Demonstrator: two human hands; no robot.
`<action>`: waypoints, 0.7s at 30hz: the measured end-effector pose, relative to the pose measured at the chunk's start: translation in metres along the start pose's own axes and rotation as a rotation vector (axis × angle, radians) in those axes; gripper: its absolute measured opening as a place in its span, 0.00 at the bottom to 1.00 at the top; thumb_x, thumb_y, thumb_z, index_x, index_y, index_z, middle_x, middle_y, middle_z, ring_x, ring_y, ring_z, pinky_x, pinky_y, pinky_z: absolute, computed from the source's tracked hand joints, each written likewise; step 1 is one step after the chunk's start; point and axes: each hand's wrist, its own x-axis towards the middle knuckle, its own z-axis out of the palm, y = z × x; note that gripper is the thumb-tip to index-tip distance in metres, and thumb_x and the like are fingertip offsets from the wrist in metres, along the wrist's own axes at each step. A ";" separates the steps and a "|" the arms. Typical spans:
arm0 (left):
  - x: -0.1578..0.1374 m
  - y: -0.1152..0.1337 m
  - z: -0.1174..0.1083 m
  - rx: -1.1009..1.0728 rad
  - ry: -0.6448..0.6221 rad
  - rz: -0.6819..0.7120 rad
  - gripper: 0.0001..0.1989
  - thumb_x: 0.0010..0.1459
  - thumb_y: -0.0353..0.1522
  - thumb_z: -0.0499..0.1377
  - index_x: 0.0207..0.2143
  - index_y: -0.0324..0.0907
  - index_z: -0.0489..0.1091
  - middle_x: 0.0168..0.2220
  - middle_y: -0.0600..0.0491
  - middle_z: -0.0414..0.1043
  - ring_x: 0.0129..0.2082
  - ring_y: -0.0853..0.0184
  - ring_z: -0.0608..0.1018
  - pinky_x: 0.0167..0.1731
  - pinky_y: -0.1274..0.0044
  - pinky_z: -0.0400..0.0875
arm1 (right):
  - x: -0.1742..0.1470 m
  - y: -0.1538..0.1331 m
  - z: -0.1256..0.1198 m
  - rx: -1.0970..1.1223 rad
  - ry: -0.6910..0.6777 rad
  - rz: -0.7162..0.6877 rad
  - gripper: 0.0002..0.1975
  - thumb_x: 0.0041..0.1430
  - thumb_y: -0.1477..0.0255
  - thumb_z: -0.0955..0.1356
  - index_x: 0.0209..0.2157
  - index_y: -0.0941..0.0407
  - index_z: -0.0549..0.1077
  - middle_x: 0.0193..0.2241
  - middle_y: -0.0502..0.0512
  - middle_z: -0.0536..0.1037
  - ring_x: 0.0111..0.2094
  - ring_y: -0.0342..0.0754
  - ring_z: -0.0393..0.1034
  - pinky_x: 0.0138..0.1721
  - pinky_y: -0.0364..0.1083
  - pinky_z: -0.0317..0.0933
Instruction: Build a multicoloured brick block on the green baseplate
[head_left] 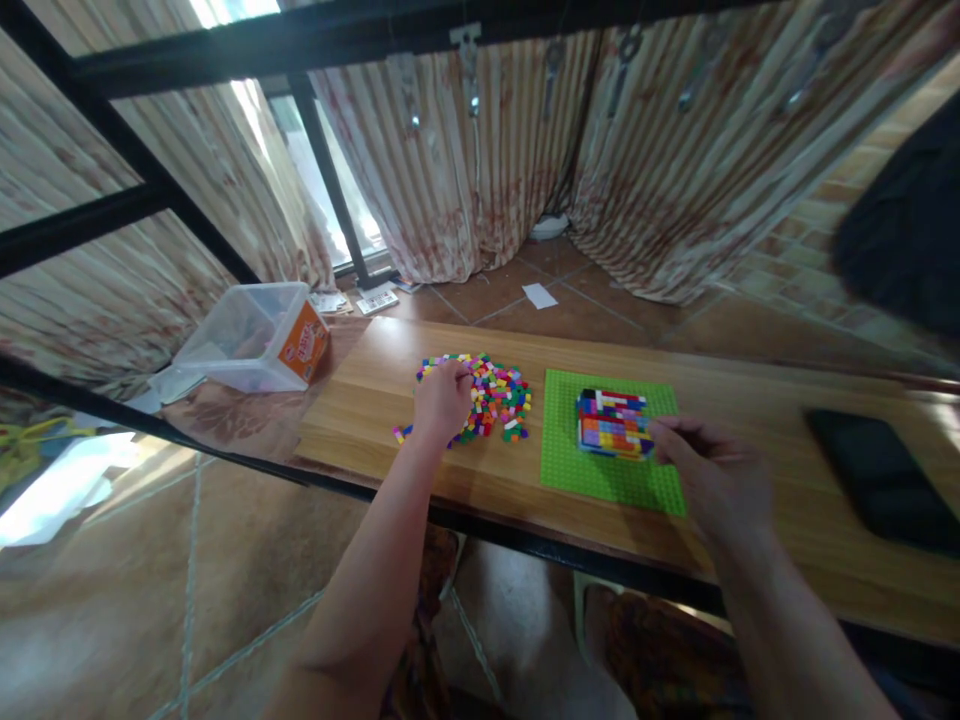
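Note:
My left hand (442,402) reaches into a loose pile of small coloured toy bricks (499,395), its fingers curled together. Whether a brick sits between them is hidden. On the right, a green studded baseplate (562,465) carries a block-shaped build of multicoloured bricks (613,425). My right hand (716,475) is at the right side of that build, thumb and forefinger pinched close to its edge. What the right fingertips hold, if anything, is too small and blurred to make out.
Everything stands on a long wooden table (352,410). A dark tablet-like device (881,480) lies at its right end. Left of the table is a clear plastic bin (240,340) with an orange label. A black metal frame (337,50) and curtains (480,170) rise behind.

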 end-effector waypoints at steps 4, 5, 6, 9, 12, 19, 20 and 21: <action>-0.020 0.031 0.014 -0.437 -0.092 0.185 0.07 0.61 0.29 0.56 0.37 0.42 0.75 0.34 0.53 0.78 0.32 0.68 0.77 0.37 0.77 0.70 | -0.002 -0.005 -0.001 0.018 0.038 -0.057 0.07 0.47 0.65 0.74 0.28 0.54 0.79 0.21 0.48 0.75 0.24 0.42 0.66 0.27 0.43 0.63; -0.028 0.040 0.021 -0.529 -0.168 0.232 0.07 0.60 0.29 0.57 0.36 0.42 0.75 0.33 0.54 0.78 0.31 0.69 0.76 0.36 0.78 0.70 | -0.003 -0.005 -0.001 0.015 0.031 -0.070 0.07 0.48 0.65 0.74 0.28 0.54 0.79 0.22 0.48 0.76 0.25 0.43 0.67 0.29 0.44 0.64; -0.035 0.049 0.027 -0.619 -0.231 0.249 0.06 0.59 0.29 0.58 0.34 0.41 0.75 0.31 0.54 0.77 0.30 0.70 0.75 0.35 0.78 0.69 | -0.004 -0.004 -0.001 0.009 0.009 -0.085 0.07 0.48 0.65 0.74 0.28 0.54 0.79 0.24 0.49 0.77 0.26 0.44 0.69 0.30 0.44 0.65; -0.054 0.071 0.046 -0.931 -0.436 0.192 0.03 0.55 0.31 0.62 0.31 0.40 0.75 0.28 0.55 0.76 0.27 0.71 0.74 0.31 0.79 0.68 | -0.010 0.000 -0.005 -0.036 -0.147 -0.150 0.08 0.52 0.64 0.73 0.32 0.53 0.80 0.30 0.51 0.81 0.32 0.46 0.73 0.38 0.47 0.68; -0.061 0.081 0.056 -1.190 -0.607 0.060 0.08 0.51 0.34 0.67 0.30 0.38 0.74 0.24 0.55 0.75 0.24 0.73 0.74 0.30 0.79 0.69 | -0.016 0.003 -0.009 -0.146 -0.319 -0.234 0.09 0.56 0.64 0.71 0.38 0.51 0.81 0.36 0.52 0.82 0.37 0.48 0.75 0.42 0.50 0.69; -0.063 0.090 0.060 -1.298 -0.860 -0.073 0.19 0.42 0.40 0.73 0.28 0.37 0.72 0.22 0.55 0.74 0.21 0.74 0.74 0.27 0.79 0.70 | -0.020 0.001 -0.019 -0.192 -0.463 -0.320 0.10 0.61 0.63 0.69 0.41 0.48 0.82 0.41 0.52 0.82 0.43 0.51 0.77 0.47 0.51 0.69; -0.064 0.092 0.060 -1.295 -0.866 -0.081 0.19 0.42 0.41 0.73 0.28 0.37 0.72 0.22 0.55 0.74 0.21 0.74 0.74 0.27 0.79 0.70 | -0.020 0.001 -0.021 -0.189 -0.459 -0.317 0.10 0.61 0.63 0.69 0.40 0.48 0.82 0.40 0.52 0.82 0.42 0.51 0.77 0.46 0.50 0.69; -0.065 0.093 0.061 -1.293 -0.869 -0.088 0.19 0.42 0.41 0.73 0.28 0.37 0.71 0.23 0.55 0.74 0.21 0.74 0.75 0.27 0.79 0.70 | -0.019 0.001 -0.022 -0.190 -0.454 -0.314 0.09 0.61 0.63 0.70 0.39 0.48 0.82 0.39 0.52 0.82 0.41 0.50 0.77 0.45 0.49 0.70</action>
